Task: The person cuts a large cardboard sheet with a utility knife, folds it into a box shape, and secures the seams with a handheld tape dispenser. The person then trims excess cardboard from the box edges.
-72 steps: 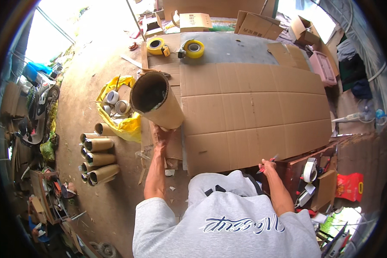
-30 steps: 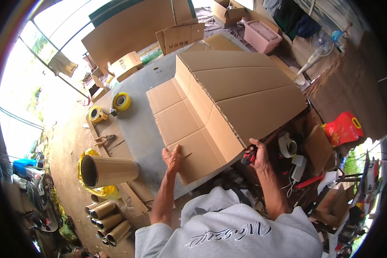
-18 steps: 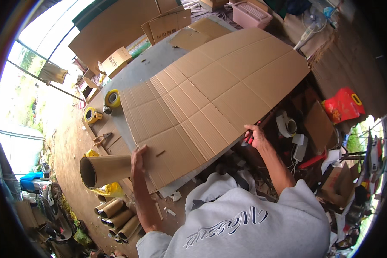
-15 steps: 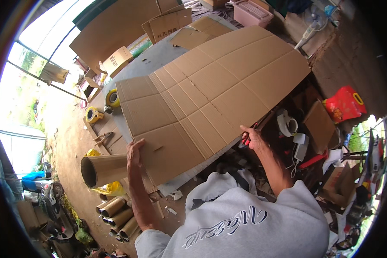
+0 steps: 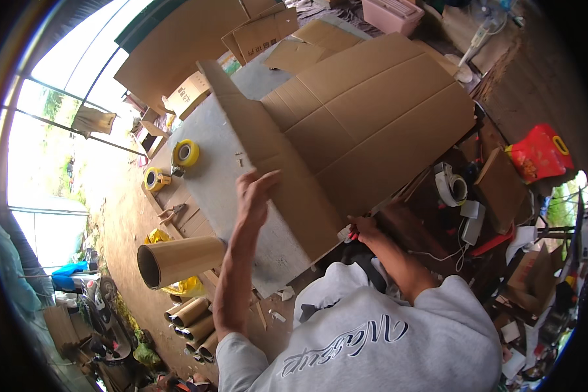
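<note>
A large brown cardboard sheet (image 5: 389, 104) with crease lines lies across the grey-topped table. Its left-hand panel (image 5: 277, 163) is folded up along a crease and leans over toward the right. My left hand (image 5: 255, 196) is at that panel's left edge, fingers stretched out against the cardboard, not wrapped round it. At the sheet's near edge, my right hand (image 5: 367, 230) is closed round a small red-handled tool (image 5: 353, 234). The tool's kind is mostly hidden by my fingers.
Left on the table (image 5: 209, 150) stand a yellow tape roll (image 5: 186, 153) and another in a dispenser (image 5: 155, 179), near pliers (image 5: 172, 213). A thick cardboard tube (image 5: 183, 260) juts past the edge. At right are a white roll (image 5: 445, 186) and a red bag (image 5: 539, 157).
The left panel has gone from lying flat to folded up toward the right, baring the tabletop. My left hand moved up and right; my right hand, with the tool, moved nearer and slightly left.
</note>
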Demonstrator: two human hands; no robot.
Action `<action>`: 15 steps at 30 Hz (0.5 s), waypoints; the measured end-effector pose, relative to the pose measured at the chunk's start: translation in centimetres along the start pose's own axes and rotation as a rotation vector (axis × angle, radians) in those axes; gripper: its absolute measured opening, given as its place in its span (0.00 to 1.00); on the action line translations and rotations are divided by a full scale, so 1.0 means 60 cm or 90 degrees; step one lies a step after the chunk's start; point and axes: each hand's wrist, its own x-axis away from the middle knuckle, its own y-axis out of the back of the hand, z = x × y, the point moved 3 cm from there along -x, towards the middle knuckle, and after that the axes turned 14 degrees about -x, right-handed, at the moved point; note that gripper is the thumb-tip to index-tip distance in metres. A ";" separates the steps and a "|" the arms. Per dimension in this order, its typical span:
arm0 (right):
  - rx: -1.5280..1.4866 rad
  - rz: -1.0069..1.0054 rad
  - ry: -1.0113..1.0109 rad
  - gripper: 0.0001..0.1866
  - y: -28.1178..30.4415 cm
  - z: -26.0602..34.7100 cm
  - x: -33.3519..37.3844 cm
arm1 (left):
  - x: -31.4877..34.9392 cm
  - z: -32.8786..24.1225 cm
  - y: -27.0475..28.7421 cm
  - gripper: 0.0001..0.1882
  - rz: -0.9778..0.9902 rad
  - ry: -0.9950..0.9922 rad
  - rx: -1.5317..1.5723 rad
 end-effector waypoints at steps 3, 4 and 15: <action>0.094 -0.012 0.048 0.10 -0.048 0.009 0.050 | -0.049 0.030 -0.081 0.06 0.026 -0.047 -0.031; 0.043 -0.008 0.072 0.10 -0.058 0.005 0.049 | -0.068 0.037 -0.103 0.07 0.019 -0.038 -0.102; -0.041 0.012 0.096 0.11 -0.016 0.082 0.016 | 0.054 -0.033 0.164 0.16 -0.084 0.068 -0.071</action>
